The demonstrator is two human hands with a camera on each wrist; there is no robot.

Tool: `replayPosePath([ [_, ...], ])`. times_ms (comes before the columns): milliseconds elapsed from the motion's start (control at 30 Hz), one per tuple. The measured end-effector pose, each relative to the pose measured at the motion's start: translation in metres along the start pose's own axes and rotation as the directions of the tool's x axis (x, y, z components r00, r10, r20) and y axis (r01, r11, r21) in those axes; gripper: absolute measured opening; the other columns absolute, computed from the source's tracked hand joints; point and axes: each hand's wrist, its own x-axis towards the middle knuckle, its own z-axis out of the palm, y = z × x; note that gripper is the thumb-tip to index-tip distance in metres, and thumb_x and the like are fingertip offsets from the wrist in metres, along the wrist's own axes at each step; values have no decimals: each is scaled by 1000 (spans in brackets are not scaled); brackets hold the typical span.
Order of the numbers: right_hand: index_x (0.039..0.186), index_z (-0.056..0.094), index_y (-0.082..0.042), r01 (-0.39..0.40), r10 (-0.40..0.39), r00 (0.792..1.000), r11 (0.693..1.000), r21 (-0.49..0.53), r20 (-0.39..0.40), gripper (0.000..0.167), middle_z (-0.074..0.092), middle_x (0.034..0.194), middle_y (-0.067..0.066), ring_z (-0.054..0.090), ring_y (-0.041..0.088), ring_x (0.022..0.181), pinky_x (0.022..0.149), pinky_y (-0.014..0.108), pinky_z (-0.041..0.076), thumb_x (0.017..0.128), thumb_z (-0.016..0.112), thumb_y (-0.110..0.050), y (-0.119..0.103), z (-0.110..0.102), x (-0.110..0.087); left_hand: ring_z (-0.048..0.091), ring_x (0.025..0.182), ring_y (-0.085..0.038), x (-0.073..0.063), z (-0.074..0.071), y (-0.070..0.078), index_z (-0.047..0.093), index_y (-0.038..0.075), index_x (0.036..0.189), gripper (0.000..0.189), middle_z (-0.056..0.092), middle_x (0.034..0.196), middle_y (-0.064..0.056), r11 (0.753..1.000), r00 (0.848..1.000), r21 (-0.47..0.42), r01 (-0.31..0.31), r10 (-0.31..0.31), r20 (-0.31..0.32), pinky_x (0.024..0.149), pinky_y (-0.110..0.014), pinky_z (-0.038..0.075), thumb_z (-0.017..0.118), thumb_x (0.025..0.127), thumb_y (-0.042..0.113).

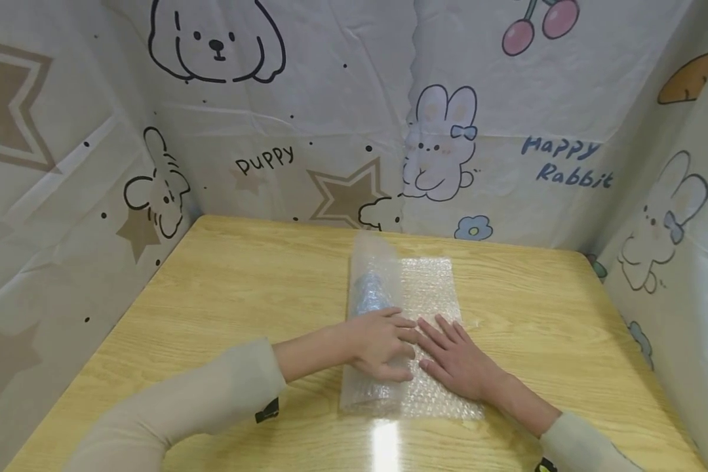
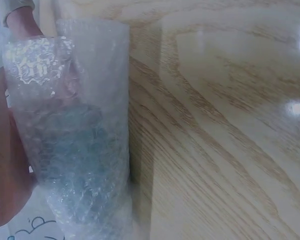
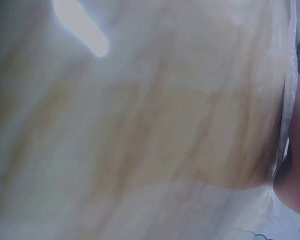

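A sheet of clear bubble wrap (image 1: pixel 429 288) lies on the table, its left part rolled around a bluish object (image 1: pixel 370 295) that narrows toward the far end. Through the layers in the left wrist view, the wrapped object (image 2: pixel 77 160) shows only as a blurred blue-green shape. My left hand (image 1: pixel 380 344) rests across the roll from above, fingers spread and slightly bent toward the right. Just right of it, my right hand (image 1: pixel 457 360) presses flat on the loose part of the sheet, fingers extended. At the right wrist view's edge, part of the right hand (image 3: pixel 295 175) shows beside the wrap.
The wood-grain table (image 1: pixel 242 275) extends on both sides of the wrap. A printed cloth (image 1: pixel 330 98) with cartoon animals and stars hangs behind and along both sides. Bright light reflects off the tabletop near the front.
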Motion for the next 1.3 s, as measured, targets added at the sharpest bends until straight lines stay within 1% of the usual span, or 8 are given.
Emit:
replayPosePath([
  [200, 159, 24, -19, 14, -14, 1000, 999, -38, -8, 59, 19, 164, 8, 11, 41, 149, 116, 63, 14, 107, 38, -44, 0, -2, 2, 47, 134, -18, -3, 0, -1, 72, 23, 119, 49, 66, 126, 4, 999, 999, 44, -12, 14, -33, 119, -47, 23, 41, 100, 55],
  [433, 159, 28, -19, 26, -27, 999, 999, -34, -18, 59, 21, 164, 8, 13, 41, 148, 115, 64, 16, 107, 40, -43, -1, -3, 3, 49, 133, -20, -12, -7, 0, 72, 21, 118, 50, 66, 127, 2, 997, 996, 71, -17, 23, -86, 119, -47, 22, 41, 101, 55],
  [667, 159, 28, -17, 35, -35, 999, 999, -31, -8, 59, 20, 164, 9, 13, 42, 148, 116, 64, 15, 107, 39, -43, 0, 0, 2, 49, 132, -21, -29, -11, -3, 73, 20, 114, 48, 68, 123, 2, 996, 986, 90, -13, 28, -164, 119, -46, 23, 43, 100, 54],
  [767, 159, 28, -18, 23, -23, 1000, 1000, -2, -1, 59, 19, 165, 8, 12, 40, 149, 116, 63, 13, 107, 39, -43, 0, 0, 2, 54, 125, -22, -37, -11, -6, 74, 18, 104, 43, 69, 114, 1, 994, 968, 87, -66, 85, -236, 116, -42, 31, 47, 100, 50],
  [933, 159, 27, -19, 10, -10, 1000, 1000, 25, 1, 58, 18, 165, 7, 10, 39, 149, 117, 62, 11, 107, 38, -44, 0, 0, 2, 62, 106, -20, -52, -10, -15, 71, 13, 88, 33, 70, 98, 0, 982, 910, 91, -166, 188, -370, 105, -33, 43, 56, 97, 41],
  [1000, 159, 27, -20, 8, -8, 1000, 1000, 22, 2, 58, 18, 165, 7, 10, 39, 149, 117, 62, 11, 107, 38, -45, -1, 0, 2, 64, 102, -21, -60, -10, -18, 71, 12, 86, 32, 70, 95, -1, 981, 902, 101, -166, 192, -387, 102, -32, 46, 58, 96, 40],
  [1067, 159, 27, -20, 6, -7, 1000, 1000, 16, 5, 59, 18, 165, 7, 10, 39, 149, 117, 62, 11, 107, 37, -45, -2, 1, 2, 64, 99, -20, -68, -10, -20, 70, 11, 84, 31, 70, 93, -2, 982, 903, 107, -157, 187, -386, 98, -32, 49, 59, 95, 39],
  [1300, 159, 28, -17, 12, -12, 1000, 1000, 13, -9, 58, 19, 165, 9, 12, 41, 149, 116, 63, 12, 107, 39, -42, -2, 3, 1, 65, 104, -23, -97, -6, -26, 72, 8, 99, 32, 71, 106, -7, 995, 952, 78, -56, 77, -297, 99, -34, 50, 59, 95, 36],
])
